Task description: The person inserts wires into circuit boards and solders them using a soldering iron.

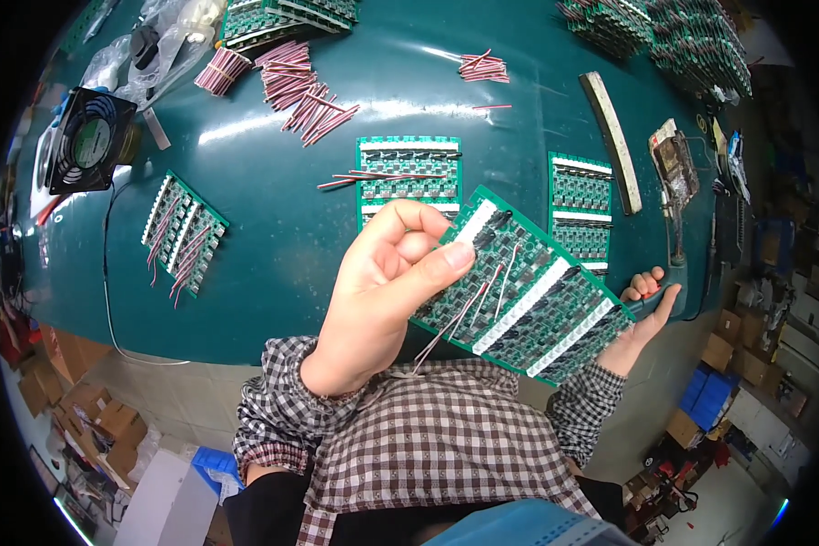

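Held up at the near centre over the bench point(273, 218), a tilted green circuit board point(548, 314) was pinched at its left edge by the left hand point(378, 282); a steady edge grip, clear of its thin wires point(479, 297), seemed best. White strips crossed its densely packed surface. The right hand point(648, 314) curled beyond its right edge, its hold unclear.

Bright glare streaks the tabletop point(273, 227); fisheye distortion bends its edges.
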The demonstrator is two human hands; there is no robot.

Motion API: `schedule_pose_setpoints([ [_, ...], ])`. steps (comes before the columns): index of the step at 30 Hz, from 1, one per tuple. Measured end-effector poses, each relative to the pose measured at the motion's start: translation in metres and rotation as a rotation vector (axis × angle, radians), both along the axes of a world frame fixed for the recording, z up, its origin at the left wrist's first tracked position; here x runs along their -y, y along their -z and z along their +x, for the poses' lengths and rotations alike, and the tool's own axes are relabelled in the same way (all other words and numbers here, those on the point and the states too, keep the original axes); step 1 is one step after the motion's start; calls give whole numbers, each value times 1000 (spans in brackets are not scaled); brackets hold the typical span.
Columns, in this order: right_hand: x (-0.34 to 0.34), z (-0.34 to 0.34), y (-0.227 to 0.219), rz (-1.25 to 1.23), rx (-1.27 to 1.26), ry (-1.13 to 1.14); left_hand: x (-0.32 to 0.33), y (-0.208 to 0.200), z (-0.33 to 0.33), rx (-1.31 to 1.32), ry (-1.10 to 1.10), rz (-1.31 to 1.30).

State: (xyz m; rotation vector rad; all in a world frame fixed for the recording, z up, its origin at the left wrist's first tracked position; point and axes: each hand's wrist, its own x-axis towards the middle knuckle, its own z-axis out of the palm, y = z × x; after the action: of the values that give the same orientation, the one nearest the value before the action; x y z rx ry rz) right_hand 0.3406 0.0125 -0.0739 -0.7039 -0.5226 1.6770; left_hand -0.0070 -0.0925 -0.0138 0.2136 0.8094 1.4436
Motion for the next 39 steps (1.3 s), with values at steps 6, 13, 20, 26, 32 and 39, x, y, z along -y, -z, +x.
schedule_pose_setpoints([
  [6, 1, -1, -1, -8, 1, 14, -3, 3, 3, 15, 1, -20],
  [13, 1, 0, 1, 2, -4, 17, -7, 1, 7, 14, 14, -66],
  [20, 1, 3, 3, 10, -26, -17, -11, 5, 13, -9, 33, -137],
  [26, 2, 3, 4, 25, -66, -20, -14, 5, 16, -6, 36, -141],
  [32, 3, 5, 6, 39, -75, -17, -16, 4, 18, -39, 50, -152],
  [39, 4, 3, 7, 55, -79, -15, -17, 2, 21, -61, 62, -153],
])
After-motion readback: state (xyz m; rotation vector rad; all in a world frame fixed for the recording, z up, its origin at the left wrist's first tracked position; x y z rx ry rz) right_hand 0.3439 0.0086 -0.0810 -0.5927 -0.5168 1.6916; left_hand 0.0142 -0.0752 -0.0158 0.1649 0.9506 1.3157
